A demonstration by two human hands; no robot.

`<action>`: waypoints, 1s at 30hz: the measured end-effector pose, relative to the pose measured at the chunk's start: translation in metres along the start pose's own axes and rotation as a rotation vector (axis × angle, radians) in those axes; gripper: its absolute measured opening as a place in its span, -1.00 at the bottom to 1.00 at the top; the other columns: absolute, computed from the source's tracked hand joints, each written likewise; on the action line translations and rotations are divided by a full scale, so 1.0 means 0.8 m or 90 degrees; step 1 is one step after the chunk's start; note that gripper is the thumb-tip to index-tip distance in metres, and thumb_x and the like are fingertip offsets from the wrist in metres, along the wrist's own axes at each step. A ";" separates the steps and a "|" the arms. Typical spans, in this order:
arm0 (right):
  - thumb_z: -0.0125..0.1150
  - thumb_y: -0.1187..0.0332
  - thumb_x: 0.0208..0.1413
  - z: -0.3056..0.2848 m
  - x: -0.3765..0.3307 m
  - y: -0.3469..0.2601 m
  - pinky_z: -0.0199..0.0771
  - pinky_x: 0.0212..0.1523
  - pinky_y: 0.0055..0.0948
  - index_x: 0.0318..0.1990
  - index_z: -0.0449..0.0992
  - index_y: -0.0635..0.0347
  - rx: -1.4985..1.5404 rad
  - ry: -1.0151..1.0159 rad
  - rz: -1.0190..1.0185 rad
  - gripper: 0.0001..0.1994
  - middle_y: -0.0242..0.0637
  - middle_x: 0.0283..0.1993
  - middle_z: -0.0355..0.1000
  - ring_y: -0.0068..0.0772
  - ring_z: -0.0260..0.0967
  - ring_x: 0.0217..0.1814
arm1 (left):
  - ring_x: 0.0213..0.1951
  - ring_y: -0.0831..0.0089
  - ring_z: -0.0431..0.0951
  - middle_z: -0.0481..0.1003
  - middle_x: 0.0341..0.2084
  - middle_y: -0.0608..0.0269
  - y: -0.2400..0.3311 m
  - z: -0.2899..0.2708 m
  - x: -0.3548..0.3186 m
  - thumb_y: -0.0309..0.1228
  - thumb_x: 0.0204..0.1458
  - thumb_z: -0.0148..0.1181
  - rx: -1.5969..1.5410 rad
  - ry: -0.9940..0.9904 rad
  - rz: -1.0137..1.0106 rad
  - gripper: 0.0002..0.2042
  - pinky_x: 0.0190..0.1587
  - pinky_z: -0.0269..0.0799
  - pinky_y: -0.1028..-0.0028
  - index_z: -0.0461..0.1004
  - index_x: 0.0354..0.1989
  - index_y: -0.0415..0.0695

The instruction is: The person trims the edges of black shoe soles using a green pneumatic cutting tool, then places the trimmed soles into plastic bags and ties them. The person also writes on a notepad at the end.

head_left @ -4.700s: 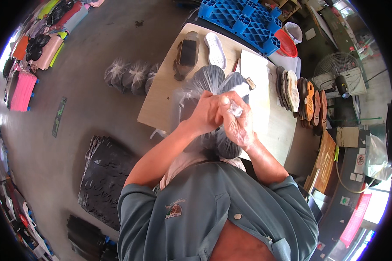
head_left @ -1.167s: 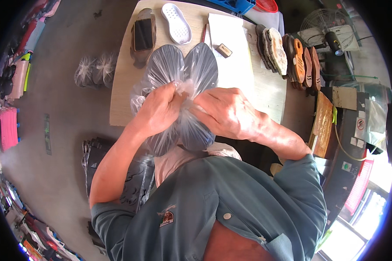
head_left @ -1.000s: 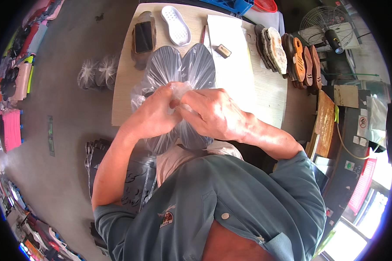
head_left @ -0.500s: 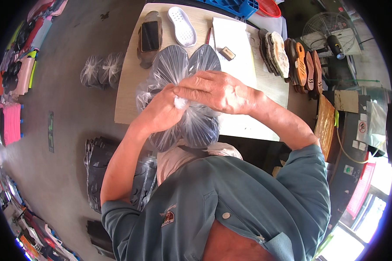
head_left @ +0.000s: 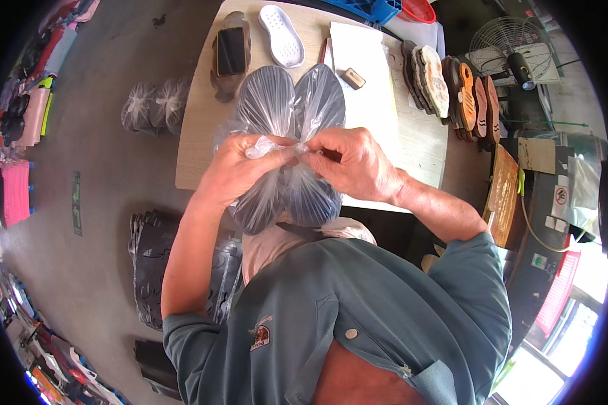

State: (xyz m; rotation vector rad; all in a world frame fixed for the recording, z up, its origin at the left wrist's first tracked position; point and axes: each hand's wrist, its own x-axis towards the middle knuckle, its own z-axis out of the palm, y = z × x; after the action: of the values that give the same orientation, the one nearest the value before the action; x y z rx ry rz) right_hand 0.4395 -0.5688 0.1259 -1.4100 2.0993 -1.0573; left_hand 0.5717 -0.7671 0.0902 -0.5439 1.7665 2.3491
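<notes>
Clear bag [head_left: 290, 115] under left hand [head_left: 233, 167] and right hand [head_left: 359, 165] (neck [head_left: 300, 148] between them)

The left one of two head-worn fisheye cameras gives this view. It looks steeply down, over the shirt [head_left: 392, 290] on the near side, to the left hand [head_left: 240, 169] and right hand [head_left: 361, 165] close below. The table [head_left: 201, 138] reaches toward the far side, and floor [head_left: 111, 169] is seen at left.
</notes>
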 end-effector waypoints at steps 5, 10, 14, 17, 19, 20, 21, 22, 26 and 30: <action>0.40 0.56 0.15 0.023 -0.011 -0.005 0.57 -0.38 -0.31 -0.16 0.65 0.29 -0.051 0.060 -0.120 -0.88 -0.15 -0.30 0.59 -0.20 0.61 -0.37 | -0.10 0.54 0.65 0.71 -0.19 0.24 -0.009 -0.005 -0.005 -0.45 0.19 0.43 -0.023 0.004 0.003 -0.77 0.07 0.51 0.49 0.71 -0.03 -0.28; 0.41 0.52 0.09 -0.001 -0.010 0.000 0.61 -0.10 -0.12 -0.14 0.61 0.30 0.056 -0.115 -0.105 -0.81 -0.09 -0.14 0.56 0.03 0.59 -0.09 | -0.13 0.59 0.62 0.69 -0.21 0.31 -0.012 -0.004 -0.006 -0.55 0.13 0.41 -0.019 0.015 0.001 -0.83 0.04 0.49 0.50 0.70 -0.11 -0.26; 0.48 0.49 0.04 -0.016 0.013 0.022 0.60 0.01 -0.13 -0.07 0.62 0.24 0.008 -0.146 -0.212 -0.72 -0.11 -0.08 0.56 0.03 0.56 0.02 | -0.22 0.58 0.60 0.66 -0.31 0.36 -0.013 0.008 -0.012 -0.52 0.09 0.40 0.070 0.057 0.046 -0.87 -0.06 0.50 0.47 0.66 -0.20 -0.21; 0.54 0.45 0.00 -0.003 0.023 0.034 0.61 0.12 -0.15 -0.03 0.62 0.19 -0.042 -0.050 -0.239 -0.65 -0.18 0.00 0.59 -0.04 0.53 0.13 | -0.22 0.39 0.63 0.64 -0.33 0.28 -0.013 0.020 -0.018 -0.53 0.06 0.39 0.250 0.122 0.185 -0.85 -0.12 0.54 0.39 0.60 -0.20 -0.18; 0.55 0.44 0.00 0.007 0.032 0.043 0.61 0.14 -0.14 -0.01 0.61 0.20 -0.010 -0.022 -0.255 -0.63 -0.20 0.02 0.60 -0.06 0.53 0.14 | -0.22 0.29 0.65 0.63 -0.30 0.21 -0.013 0.025 -0.022 -0.58 0.07 0.37 0.380 0.170 0.292 -0.84 -0.13 0.55 0.35 0.56 -0.18 -0.18; 0.56 0.42 0.00 0.010 0.033 0.045 0.61 0.11 -0.13 0.00 0.61 0.22 -0.001 -0.042 -0.256 -0.61 -0.17 0.02 0.60 -0.07 0.55 0.10 | -0.23 0.28 0.65 0.62 -0.28 0.20 -0.014 0.027 -0.024 -0.60 0.09 0.36 0.429 0.184 0.340 -0.84 -0.13 0.54 0.34 0.54 -0.17 -0.19; 0.56 0.43 0.01 0.013 0.034 0.047 0.61 0.10 -0.13 0.00 0.61 0.22 0.020 -0.049 -0.247 -0.62 -0.16 0.01 0.60 -0.05 0.55 0.08 | -0.24 0.27 0.65 0.61 -0.26 0.18 -0.015 0.028 -0.025 -0.63 0.11 0.35 0.474 0.200 0.389 -0.83 -0.13 0.53 0.34 0.53 -0.16 -0.20; 0.55 0.43 0.02 0.016 0.034 0.048 0.60 0.08 -0.12 0.00 0.62 0.23 0.039 -0.061 -0.224 -0.63 -0.15 0.01 0.60 -0.04 0.55 0.06 | -0.24 0.20 0.65 0.61 -0.26 0.15 -0.017 0.029 -0.025 -0.64 0.11 0.36 0.503 0.207 0.420 -0.83 -0.13 0.54 0.31 0.52 -0.16 -0.21; 0.48 0.44 0.08 0.021 0.030 0.048 0.59 0.01 -0.13 -0.01 0.63 0.24 0.026 -0.050 -0.192 -0.69 -0.13 -0.09 0.59 0.00 0.55 -0.01 | -0.22 0.06 0.66 0.62 -0.25 0.06 -0.028 0.029 -0.016 -0.66 0.12 0.36 0.567 0.246 0.538 -0.81 -0.16 0.57 0.24 0.51 -0.14 -0.22; 0.43 0.43 0.09 0.029 0.025 0.047 0.59 -0.06 -0.12 -0.09 0.62 0.25 0.000 -0.023 -0.133 -0.76 -0.12 -0.21 0.55 0.03 0.55 -0.08 | -0.20 0.08 0.68 0.64 -0.23 0.05 -0.042 0.031 -0.010 -0.65 0.12 0.37 0.514 0.291 0.512 -0.79 -0.15 0.58 0.24 0.53 -0.10 -0.22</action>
State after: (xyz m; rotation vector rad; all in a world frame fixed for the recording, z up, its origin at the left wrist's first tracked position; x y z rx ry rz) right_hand 0.4240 -0.5876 0.0841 -1.6647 1.9593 -1.0997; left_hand 0.5855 -0.7327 0.0694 -0.2544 3.3677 1.5890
